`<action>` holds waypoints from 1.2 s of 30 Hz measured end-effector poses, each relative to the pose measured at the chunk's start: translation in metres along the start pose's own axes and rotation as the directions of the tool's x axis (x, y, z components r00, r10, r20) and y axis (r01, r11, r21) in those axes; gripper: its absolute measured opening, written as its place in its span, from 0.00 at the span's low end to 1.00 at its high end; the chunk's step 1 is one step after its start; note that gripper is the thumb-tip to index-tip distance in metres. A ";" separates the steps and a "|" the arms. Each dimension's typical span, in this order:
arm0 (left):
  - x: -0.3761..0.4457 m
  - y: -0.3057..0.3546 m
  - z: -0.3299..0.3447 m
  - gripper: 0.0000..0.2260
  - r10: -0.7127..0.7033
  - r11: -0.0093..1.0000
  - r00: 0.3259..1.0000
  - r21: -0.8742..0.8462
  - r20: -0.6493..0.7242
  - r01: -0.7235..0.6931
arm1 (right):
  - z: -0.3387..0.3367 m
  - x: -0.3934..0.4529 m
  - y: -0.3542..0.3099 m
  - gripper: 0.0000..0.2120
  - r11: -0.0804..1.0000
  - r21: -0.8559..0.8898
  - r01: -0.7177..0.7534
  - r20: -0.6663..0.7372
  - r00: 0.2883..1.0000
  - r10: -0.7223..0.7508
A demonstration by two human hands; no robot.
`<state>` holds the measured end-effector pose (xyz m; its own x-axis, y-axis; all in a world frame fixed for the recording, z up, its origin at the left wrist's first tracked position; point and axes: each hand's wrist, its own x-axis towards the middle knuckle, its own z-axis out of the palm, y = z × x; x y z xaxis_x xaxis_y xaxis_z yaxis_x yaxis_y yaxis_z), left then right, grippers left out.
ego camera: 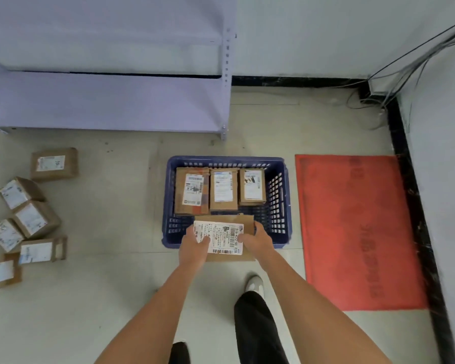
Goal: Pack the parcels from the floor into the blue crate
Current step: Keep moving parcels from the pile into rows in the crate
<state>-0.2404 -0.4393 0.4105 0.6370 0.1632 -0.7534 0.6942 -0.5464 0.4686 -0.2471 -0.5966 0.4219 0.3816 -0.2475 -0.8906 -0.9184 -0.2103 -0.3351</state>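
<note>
A cardboard parcel [225, 236] with a white shipping label sits gripped between both hands, held over the six o'clock rim of the blue crate [280, 200]. The left hand [195, 246] clamps its left end, thumb curled onto the label; the right hand [256, 240] closes on the right end, fingers wrapped around the edge. Inside the crate, toward twelve o'clock, three packed parcels [222, 189] lie side by side, labels up, touching one another. The near half of the crate floor shows bare.

Out at nine o'clock from the crate, well apart, loose parcels [34, 218] lie scattered on the pale floor [103, 298]. At three o'clock, just beside the crate, lies a red mat [360, 232]. A grey shelving unit [111, 101] stands at eleven o'clock, and cables [394, 72] trail down the wall corner at one o'clock.
</note>
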 end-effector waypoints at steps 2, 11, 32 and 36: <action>0.006 0.012 0.026 0.23 -0.006 1.000 1.000 0.002 0.027 0.006 | -0.022 0.018 0.008 0.36 1.000 0.008 0.005 0.000 1.000 -0.005; 0.089 0.033 0.122 0.27 -0.054 0.999 0.978 0.009 0.200 0.053 | -0.064 0.132 0.040 0.38 0.999 -0.035 -0.013 -0.059 0.998 0.011; 0.247 -0.028 0.236 0.19 -0.232 0.953 0.926 -0.123 0.298 0.278 | -0.029 0.321 0.092 0.38 0.990 -0.117 -0.078 -0.075 0.995 0.069; 0.262 -0.043 0.247 0.21 -0.253 0.918 0.910 -0.217 0.328 0.333 | -0.024 0.345 0.095 0.33 0.993 -0.105 -0.053 -0.064 0.997 0.046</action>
<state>-0.1860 -0.5761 0.0787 0.2948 0.0175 -0.9554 0.9218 -0.2685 0.2795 -0.1997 -0.7252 0.0901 0.3445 -0.3169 -0.8837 -0.9213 -0.2947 -0.2535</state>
